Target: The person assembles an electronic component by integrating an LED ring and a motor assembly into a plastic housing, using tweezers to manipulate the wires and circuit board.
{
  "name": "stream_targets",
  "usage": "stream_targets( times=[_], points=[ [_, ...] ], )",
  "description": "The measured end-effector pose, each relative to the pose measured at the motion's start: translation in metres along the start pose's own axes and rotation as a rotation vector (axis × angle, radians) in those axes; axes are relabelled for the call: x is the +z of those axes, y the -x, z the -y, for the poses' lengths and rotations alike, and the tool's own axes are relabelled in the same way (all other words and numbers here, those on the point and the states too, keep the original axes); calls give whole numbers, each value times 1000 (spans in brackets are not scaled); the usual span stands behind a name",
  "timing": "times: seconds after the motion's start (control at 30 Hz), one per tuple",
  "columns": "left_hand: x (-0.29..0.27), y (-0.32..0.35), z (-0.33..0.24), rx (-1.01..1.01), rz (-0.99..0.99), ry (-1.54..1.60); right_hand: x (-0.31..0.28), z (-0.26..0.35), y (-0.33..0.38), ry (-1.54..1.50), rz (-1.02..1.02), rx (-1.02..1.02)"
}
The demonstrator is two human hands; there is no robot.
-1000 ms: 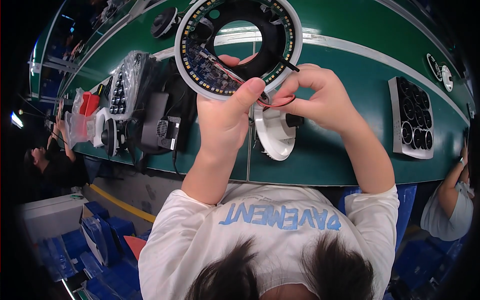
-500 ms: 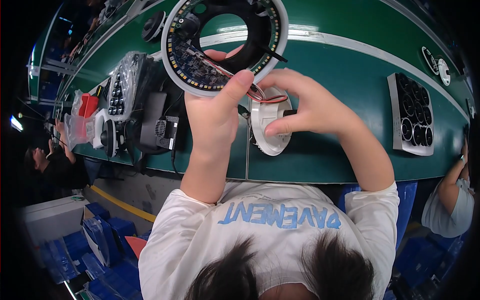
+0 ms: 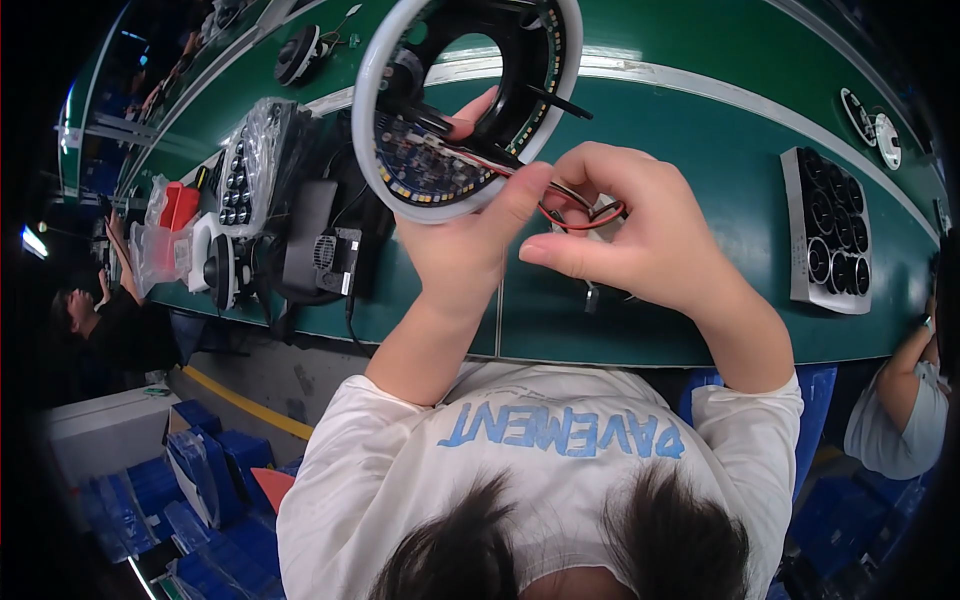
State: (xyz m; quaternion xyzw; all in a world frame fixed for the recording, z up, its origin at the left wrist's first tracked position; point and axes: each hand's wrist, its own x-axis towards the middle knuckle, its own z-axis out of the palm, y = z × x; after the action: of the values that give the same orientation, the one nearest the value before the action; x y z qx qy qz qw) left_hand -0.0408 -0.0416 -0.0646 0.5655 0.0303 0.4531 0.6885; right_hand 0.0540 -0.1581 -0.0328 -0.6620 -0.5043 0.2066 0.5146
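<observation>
My left hand (image 3: pixel 465 235) is closed on the lower rim of a white ring-shaped housing (image 3: pixel 372 150), with its thumb at the front and fingers reaching behind through the opening. Inside the tilted housing sit a dark circuit board (image 3: pixel 430 165) and a band of small LEDs. Red, black and white wires (image 3: pixel 575 222) run from the board past my left thumb to my right hand (image 3: pixel 650 225). That hand is curled, thumb stretched out, around a pale part (image 3: pixel 606 230) mostly hidden behind the fingers. A small metal piece (image 3: pixel 592 297) shows below it.
On the right, a white tray (image 3: pixel 798 230) holds several black rings. At left lie a plastic-wrapped tray (image 3: pixel 250 165), a black power-supply-like box (image 3: pixel 335 262), a red object (image 3: pixel 180 207) and a black-and-white round unit (image 3: pixel 222 268). Two small discs (image 3: pixel 885 140) lie far right.
The housing has tilted, turning its face more to the right. My right hand has shifted slightly right, and the white round part in it has turned mostly out of sight.
</observation>
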Motion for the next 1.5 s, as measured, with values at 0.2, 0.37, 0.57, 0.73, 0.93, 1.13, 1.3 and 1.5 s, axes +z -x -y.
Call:
stream_targets(
  times=[0.2, 0.37, 0.57, 0.73, 0.93, 1.13, 1.3, 1.5],
  points=[
    [-6, 2, 7, -17, 28, 73, 0, -2, 5, 338, -141, -195],
    [2, 2, 2, -197, -38, 221, -6, -1, 3, 498, -84, -360],
    [3, 3, -1, -134, -31, 217, -4, 2, 5, 329, -245, -270],
    [3, 3, -3, -183, -10, 256, -7, 1, 6, 522, -241, -349],
    [-2, 2, -11, -471, 16, 466, -5, 0, 7, 616, -258, -435],
    [-1, 5, -4, -364, 26, 375, 2, -1, 9, 678, -320, -386],
    [3, 6, 2, -174, 57, 182, 2, -1, 11, 747, -371, -365],
    [-5, -3, -5, -208, 50, 241, -42, 4, 6, 95, -14, -52]
  ],
)
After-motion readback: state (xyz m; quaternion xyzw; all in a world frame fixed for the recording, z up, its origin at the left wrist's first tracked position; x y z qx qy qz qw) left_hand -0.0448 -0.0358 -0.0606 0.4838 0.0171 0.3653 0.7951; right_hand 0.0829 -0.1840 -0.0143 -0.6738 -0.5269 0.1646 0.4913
